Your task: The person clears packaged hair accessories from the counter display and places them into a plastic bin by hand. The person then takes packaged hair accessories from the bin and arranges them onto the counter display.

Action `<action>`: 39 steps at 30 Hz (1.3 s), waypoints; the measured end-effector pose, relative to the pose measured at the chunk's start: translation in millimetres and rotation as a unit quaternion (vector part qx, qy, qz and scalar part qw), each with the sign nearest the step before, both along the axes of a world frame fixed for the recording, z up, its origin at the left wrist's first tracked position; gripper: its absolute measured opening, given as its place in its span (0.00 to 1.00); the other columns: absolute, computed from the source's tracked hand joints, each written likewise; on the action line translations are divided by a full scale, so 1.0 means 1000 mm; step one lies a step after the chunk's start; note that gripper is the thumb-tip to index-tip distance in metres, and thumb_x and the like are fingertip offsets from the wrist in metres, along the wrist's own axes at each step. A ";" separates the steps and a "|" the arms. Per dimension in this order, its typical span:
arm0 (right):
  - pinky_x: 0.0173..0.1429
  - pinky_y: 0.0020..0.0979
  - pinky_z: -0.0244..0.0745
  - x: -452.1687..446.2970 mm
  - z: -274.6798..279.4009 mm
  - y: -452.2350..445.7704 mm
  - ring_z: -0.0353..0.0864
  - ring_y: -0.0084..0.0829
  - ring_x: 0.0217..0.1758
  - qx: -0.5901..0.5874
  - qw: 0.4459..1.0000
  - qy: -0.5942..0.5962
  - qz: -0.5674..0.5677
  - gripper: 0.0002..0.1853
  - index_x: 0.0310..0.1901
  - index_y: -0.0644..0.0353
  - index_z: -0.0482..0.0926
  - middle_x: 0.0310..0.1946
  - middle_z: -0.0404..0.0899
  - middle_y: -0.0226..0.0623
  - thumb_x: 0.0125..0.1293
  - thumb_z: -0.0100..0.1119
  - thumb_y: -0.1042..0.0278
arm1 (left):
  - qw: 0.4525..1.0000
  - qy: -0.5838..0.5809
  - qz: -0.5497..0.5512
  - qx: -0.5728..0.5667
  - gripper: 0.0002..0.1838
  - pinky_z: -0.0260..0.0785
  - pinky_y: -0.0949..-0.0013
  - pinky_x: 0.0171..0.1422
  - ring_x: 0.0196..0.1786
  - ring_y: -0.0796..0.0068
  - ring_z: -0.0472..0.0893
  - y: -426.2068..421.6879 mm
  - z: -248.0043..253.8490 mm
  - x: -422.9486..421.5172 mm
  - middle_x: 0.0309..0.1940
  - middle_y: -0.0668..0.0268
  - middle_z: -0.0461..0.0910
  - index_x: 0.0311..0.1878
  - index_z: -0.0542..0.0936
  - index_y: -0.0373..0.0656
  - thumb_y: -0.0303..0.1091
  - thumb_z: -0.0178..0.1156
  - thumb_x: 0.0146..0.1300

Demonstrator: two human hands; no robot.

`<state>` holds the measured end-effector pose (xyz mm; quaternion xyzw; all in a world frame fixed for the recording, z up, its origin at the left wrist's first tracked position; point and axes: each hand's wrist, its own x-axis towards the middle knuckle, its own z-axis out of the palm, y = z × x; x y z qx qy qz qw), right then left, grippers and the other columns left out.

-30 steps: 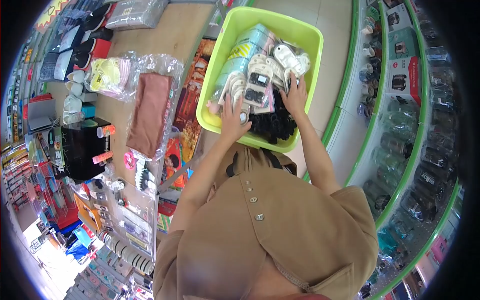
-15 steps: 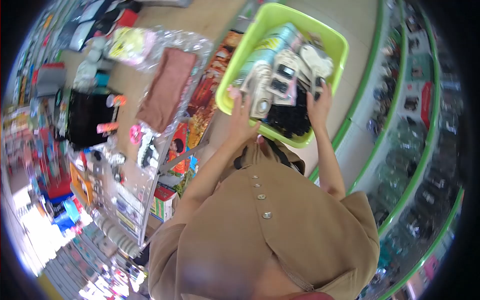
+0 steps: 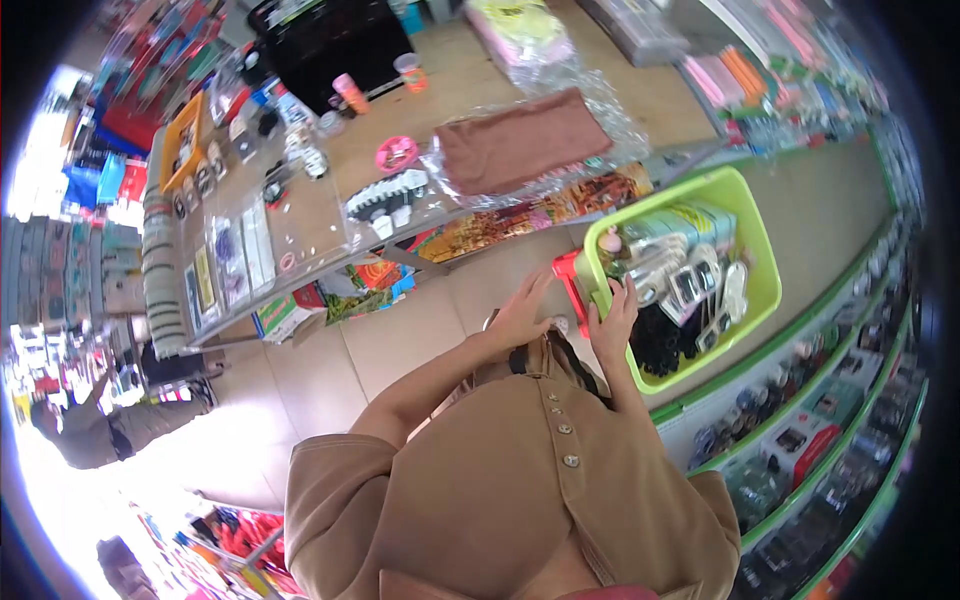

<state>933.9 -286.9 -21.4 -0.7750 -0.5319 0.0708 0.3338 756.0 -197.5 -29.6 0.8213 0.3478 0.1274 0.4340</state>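
Note:
A yellow-green plastic basket with a red handle stands at my right front. It holds a pale green-blue package, several white packaged items, a black bunched thing and a small pink figure. My right hand grips the near rim of the basket, its fingers curled over the edge. Just left of the red handle is my left hand, fingers stretched out and holding nothing; whether its fingertips touch the handle I cannot tell.
On the left, a counter carries a brown folded cloth on clear plastic, a pink round dish and a black screen. Green-edged shelves with goods curve along the right. Another person is at the far left.
My view has turned left, so the basket appears lower and further right. My left hand has left the basket's contents; my right hand has moved from the items to the near rim.

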 end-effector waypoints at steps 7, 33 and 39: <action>0.67 0.50 0.48 -0.006 -0.044 0.020 0.47 0.58 0.66 -0.122 0.990 -0.043 0.051 0.40 0.61 0.64 0.54 0.63 0.48 0.59 0.45 0.61 0.74 | 0.994 0.024 0.102 -0.007 0.36 0.63 0.56 0.61 0.58 0.47 0.67 -0.012 -0.055 -0.080 0.63 0.51 0.55 0.62 0.59 0.47 0.38 0.61 0.49; 0.67 0.54 0.44 0.009 -0.088 0.023 0.40 0.68 0.66 -0.284 0.924 -0.229 0.117 0.20 0.52 0.63 0.68 0.62 0.36 0.73 0.56 0.49 0.69 | 0.972 -0.018 0.231 -0.025 0.27 0.64 0.60 0.58 0.53 0.54 0.71 -0.002 -0.044 -0.119 0.50 0.52 0.71 0.52 0.70 0.39 0.38 0.61 0.48; 0.59 0.46 0.64 0.023 -0.085 0.030 0.61 0.64 0.58 -0.234 0.936 -0.225 0.136 0.27 0.57 0.61 0.64 0.58 0.53 0.72 0.56 0.53 0.63 | 0.978 -0.027 0.205 -0.021 0.27 0.68 0.59 0.53 0.48 0.54 0.75 0.020 -0.016 -0.101 0.49 0.54 0.72 0.53 0.70 0.42 0.38 0.62 0.48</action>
